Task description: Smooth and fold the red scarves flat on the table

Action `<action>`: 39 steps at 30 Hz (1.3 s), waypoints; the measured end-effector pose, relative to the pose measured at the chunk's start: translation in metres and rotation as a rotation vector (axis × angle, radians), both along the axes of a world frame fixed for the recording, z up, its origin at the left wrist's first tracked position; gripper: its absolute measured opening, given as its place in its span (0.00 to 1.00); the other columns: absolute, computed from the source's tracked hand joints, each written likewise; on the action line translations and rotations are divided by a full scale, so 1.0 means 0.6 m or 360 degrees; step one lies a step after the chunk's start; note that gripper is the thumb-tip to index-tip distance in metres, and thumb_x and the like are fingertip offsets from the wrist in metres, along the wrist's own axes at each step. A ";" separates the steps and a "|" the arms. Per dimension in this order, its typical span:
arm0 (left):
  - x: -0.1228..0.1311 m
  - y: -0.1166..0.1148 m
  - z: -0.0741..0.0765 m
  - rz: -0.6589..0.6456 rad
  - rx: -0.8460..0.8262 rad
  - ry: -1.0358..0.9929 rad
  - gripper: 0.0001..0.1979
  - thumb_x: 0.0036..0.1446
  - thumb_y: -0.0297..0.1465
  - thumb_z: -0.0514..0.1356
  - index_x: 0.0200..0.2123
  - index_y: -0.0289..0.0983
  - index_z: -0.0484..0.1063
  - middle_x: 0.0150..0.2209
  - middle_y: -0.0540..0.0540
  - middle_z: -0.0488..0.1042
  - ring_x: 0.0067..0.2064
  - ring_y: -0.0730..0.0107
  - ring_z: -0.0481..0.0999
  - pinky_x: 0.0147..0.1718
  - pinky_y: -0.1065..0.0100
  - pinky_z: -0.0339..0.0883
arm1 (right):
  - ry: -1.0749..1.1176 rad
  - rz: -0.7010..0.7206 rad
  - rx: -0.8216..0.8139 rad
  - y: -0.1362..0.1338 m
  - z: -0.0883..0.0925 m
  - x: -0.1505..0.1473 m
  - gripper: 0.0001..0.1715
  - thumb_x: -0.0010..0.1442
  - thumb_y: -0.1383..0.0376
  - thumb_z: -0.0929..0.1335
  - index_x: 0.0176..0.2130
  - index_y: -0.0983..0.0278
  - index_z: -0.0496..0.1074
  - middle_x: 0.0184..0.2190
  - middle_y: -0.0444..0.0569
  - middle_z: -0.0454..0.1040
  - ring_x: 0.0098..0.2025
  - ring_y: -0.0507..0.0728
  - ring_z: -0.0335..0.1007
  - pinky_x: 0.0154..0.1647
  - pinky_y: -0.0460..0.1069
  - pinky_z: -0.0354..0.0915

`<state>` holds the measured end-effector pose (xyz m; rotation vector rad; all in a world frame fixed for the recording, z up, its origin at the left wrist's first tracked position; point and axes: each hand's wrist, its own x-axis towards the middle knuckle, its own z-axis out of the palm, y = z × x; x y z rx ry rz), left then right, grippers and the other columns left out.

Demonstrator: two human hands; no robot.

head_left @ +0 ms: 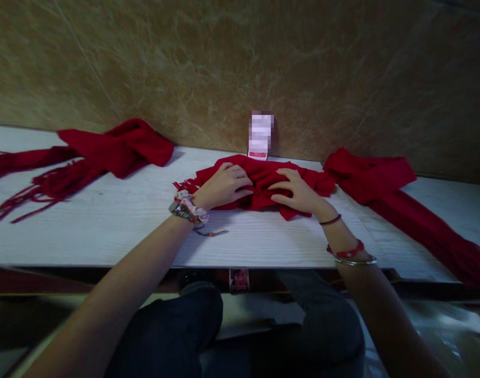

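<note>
A bunched red scarf (259, 181) lies crumpled on the white tabletop in front of me, its fringe sticking out at the left. My left hand (227, 185), with a ring on one finger, is closed on the left part of this scarf, fingers curved over the cloth and thumb below. On its right part rests my right hand (297, 193), open, with spread, slightly bent fingers touching the folds. The fingertips sink partly into the fabric and are hard to see.
Another red scarf (121, 147) lies looped at the left, its fringed ends toward the left edge. A third red scarf (373, 181) is looped at the right. Behind the middle one, a pale label card (259, 134) leans on the brown marbled wall (208, 68). The tabletop (106, 236) ends near my knees.
</note>
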<state>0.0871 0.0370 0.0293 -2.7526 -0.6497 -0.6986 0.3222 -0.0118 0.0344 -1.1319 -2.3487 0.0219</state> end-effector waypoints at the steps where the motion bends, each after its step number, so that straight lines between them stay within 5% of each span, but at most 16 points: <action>1: 0.000 0.002 0.000 0.0010 0.0005 0.0004 0.12 0.59 0.36 0.53 0.36 0.37 0.73 0.36 0.46 0.74 0.40 0.66 0.68 0.44 0.61 0.54 | -0.0009 -0.0041 0.0044 0.001 -0.002 -0.003 0.13 0.54 0.56 0.66 0.37 0.58 0.75 0.51 0.51 0.63 0.56 0.64 0.55 0.57 0.67 0.49; 9: 0.000 0.000 -0.002 0.0000 0.0068 -0.0131 0.14 0.61 0.35 0.50 0.33 0.37 0.74 0.33 0.46 0.74 0.39 0.66 0.69 0.43 0.61 0.54 | -0.0080 -0.0065 0.0307 -0.002 -0.005 -0.018 0.07 0.54 0.61 0.68 0.34 0.59 0.74 0.52 0.50 0.63 0.57 0.63 0.54 0.58 0.68 0.45; 14: 0.003 -0.002 -0.003 -0.0034 0.0086 -0.0206 0.15 0.61 0.36 0.49 0.33 0.36 0.73 0.33 0.46 0.73 0.39 0.66 0.69 0.45 0.60 0.54 | -0.0095 -0.0113 0.0364 -0.002 -0.010 -0.027 0.17 0.53 0.60 0.69 0.44 0.59 0.71 0.54 0.53 0.60 0.57 0.63 0.53 0.57 0.67 0.46; 19: 0.005 -0.004 -0.005 -0.0037 0.0142 -0.0246 0.15 0.62 0.35 0.49 0.32 0.36 0.73 0.32 0.46 0.73 0.38 0.66 0.69 0.44 0.59 0.55 | -0.0107 -0.0104 0.0425 0.000 -0.014 -0.038 0.06 0.55 0.67 0.66 0.28 0.61 0.72 0.51 0.49 0.64 0.56 0.63 0.54 0.59 0.67 0.45; 29: -0.019 0.010 0.004 0.0622 0.0238 -0.0731 0.14 0.61 0.34 0.48 0.31 0.38 0.71 0.29 0.46 0.71 0.38 0.63 0.68 0.42 0.58 0.57 | 0.0531 -0.0559 0.0636 0.016 0.011 0.043 0.03 0.54 0.67 0.65 0.28 0.62 0.68 0.41 0.51 0.63 0.47 0.61 0.60 0.50 0.61 0.59; 32: -0.016 0.007 0.003 0.0490 0.0128 -0.0625 0.10 0.59 0.30 0.50 0.36 0.37 0.71 0.35 0.44 0.71 0.41 0.62 0.67 0.42 0.58 0.59 | 0.0370 -0.0522 0.0386 0.026 -0.008 0.053 0.02 0.51 0.69 0.66 0.27 0.62 0.69 0.40 0.51 0.64 0.46 0.61 0.62 0.49 0.61 0.59; 35: -0.011 -0.002 0.005 0.0139 0.0044 -0.0386 0.14 0.53 0.26 0.53 0.44 0.38 0.69 0.43 0.44 0.69 0.46 0.62 0.66 0.45 0.59 0.58 | 0.0156 -0.0401 0.0178 0.024 -0.016 0.048 0.06 0.48 0.72 0.66 0.28 0.62 0.70 0.43 0.51 0.65 0.49 0.62 0.61 0.51 0.63 0.58; 39: -0.003 -0.012 0.005 -0.0141 -0.0002 -0.0169 0.13 0.53 0.30 0.56 0.44 0.39 0.70 0.43 0.45 0.70 0.47 0.63 0.65 0.48 0.59 0.56 | 0.0260 -0.0176 0.0306 0.002 0.008 0.032 0.14 0.48 0.73 0.64 0.36 0.60 0.72 0.48 0.49 0.63 0.53 0.61 0.58 0.55 0.62 0.55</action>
